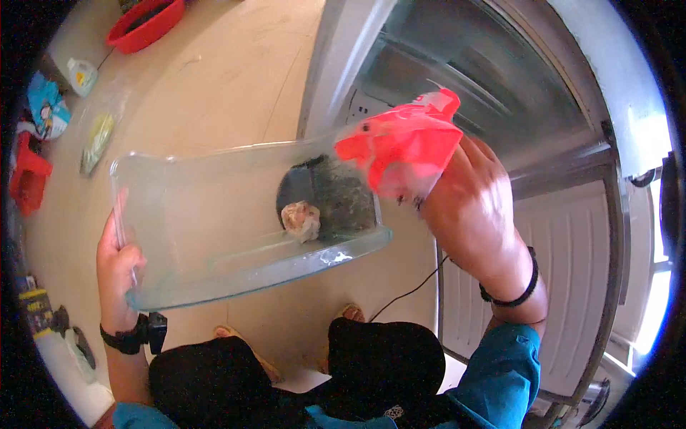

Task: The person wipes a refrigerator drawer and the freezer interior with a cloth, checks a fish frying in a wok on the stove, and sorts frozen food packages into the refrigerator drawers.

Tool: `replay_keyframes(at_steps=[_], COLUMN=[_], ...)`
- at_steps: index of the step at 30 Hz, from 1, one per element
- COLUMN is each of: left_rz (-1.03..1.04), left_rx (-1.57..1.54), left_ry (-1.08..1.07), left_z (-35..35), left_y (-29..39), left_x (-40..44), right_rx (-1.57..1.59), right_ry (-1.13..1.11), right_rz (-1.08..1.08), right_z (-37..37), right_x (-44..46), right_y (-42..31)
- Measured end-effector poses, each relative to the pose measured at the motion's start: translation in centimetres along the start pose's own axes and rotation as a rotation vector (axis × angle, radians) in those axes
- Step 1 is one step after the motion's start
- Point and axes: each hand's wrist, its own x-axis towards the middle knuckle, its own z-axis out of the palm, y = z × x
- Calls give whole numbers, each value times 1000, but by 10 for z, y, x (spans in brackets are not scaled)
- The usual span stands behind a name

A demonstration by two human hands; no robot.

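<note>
A clear plastic fridge drawer [207,282] is held up over the floor, tilted, with my left hand [118,261] closed on its left end. To the right, my right hand [471,200] grips a red and clear plastic packet [411,143] above the drawer's right end; its contents are unclear. A small crumpled whitish-brown bundle [301,221] shows within the drawer. Beside it is a dark, rounded patch [346,204]; I cannot tell if it lies inside the drawer or is seen through it.
An open fridge [486,79] stands at the upper right, its white ribbed door panel [557,272] at my right. A red basin [146,27], a white bottle [83,77] and a vegetable in a clear bag [98,141] are on the left floor. A black cable [407,292] crosses near my feet.
</note>
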Motion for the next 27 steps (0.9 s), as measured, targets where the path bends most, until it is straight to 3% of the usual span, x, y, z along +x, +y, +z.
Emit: replay_keyframes(at_steps=[3, 5, 6, 9, 10, 12, 13, 14, 16, 19, 21, 22, 24, 25, 27], left_rz=[3, 36, 66, 63, 55, -37, -39, -9, 21, 63, 150, 141, 312, 307, 117], left_rx=[20, -17, -48, -52, -44, -55, -54, -104, -145, -206, -94, -80, 431, 444, -43], left_ry=[-8, 0, 0, 0, -16, -115, -130, -60, -5, 101, 257, 266, 268, 282, 398], left_z=[5, 3, 1, -7, -16, -38, -45, -50, -65, -93, -123, -140, -170, -180, -187], left_y=[8, 1, -2, -13, -18, -29, -32, -35, -44, -69, -99, -113, -140, -153, -168], left_x=[-4, -1, 3, 8, 9, 12, 12, 11, 12, 7, 5, 6, 1, 3, 5], right_rx=[170, 74, 74, 337, 345, 646, 722, 718, 1053, 1039, 1048, 1065, 907, 942, 910], right_ry=[80, -141, -143, -482, -489, -5, 78, 78, 66, -3, -455, -463, -460, -693, -799], right_rz=[-49, -213, -205, -190, -174, -46, 114, 130, 678, 745, 667, 662, 363, 352, 305], right_z=[5, 29, 41, 46, 48, 52, 55, 61, 82, 161, 199, 218, 253, 267, 286], right_x=[30, 50, 53, 57, 50, 34, 25, 13, -11, -59, -69, -71, -77, -74, -75], right_y=[-31, -48, -55, -52, -40, -14, -3, 8, 22, 27, 8, -5, -33, -41, -50])
